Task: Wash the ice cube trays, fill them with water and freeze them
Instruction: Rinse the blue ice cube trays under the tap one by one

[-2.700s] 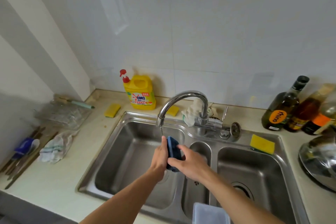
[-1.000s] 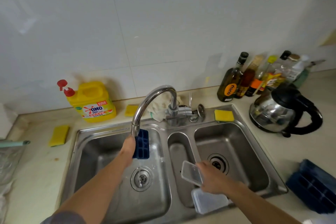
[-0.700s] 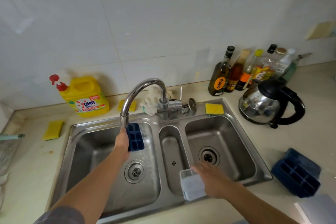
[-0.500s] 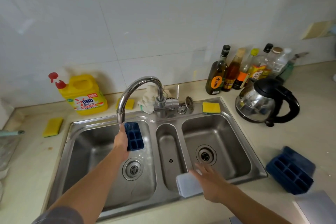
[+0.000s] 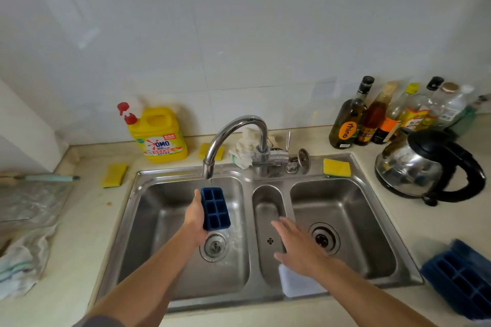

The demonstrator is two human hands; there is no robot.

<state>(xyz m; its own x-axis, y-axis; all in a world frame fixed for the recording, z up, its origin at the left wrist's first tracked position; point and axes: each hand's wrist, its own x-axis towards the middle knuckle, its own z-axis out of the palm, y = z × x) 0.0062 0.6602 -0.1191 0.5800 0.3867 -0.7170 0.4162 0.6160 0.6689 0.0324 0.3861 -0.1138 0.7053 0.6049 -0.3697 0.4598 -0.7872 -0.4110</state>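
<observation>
Two blue ice cube trays are out. The small tray (image 5: 215, 208) is in the person's left hand (image 5: 195, 216), thumb and fingers wrapped round its long edge, held tilted with its six cells facing up just below the faucet (image 5: 208, 167) over the left basin of the sink (image 5: 191, 305). A thin thread of water seems to run from the spout onto the tray's top end. The right hand (image 5: 300, 249) holds nothing; it hovers flat, fingers spread, over the narrow middle basin, just above a pale clear lid (image 5: 303, 287) lying across the sink's front rim. The larger tray (image 5: 462, 287) sits on the counter (image 5: 85, 220) at the far right, well apart from the sink, and I cannot tell whether it is wet or dry. From where I stand the job looks early: the small tray is at the rinsing stage, no soap shows on it though the detergent jug (image 5: 159, 135) and a sponge (image 5: 337, 167) stand ready, and the filling and freezing of both trays are yet to come.
</observation>
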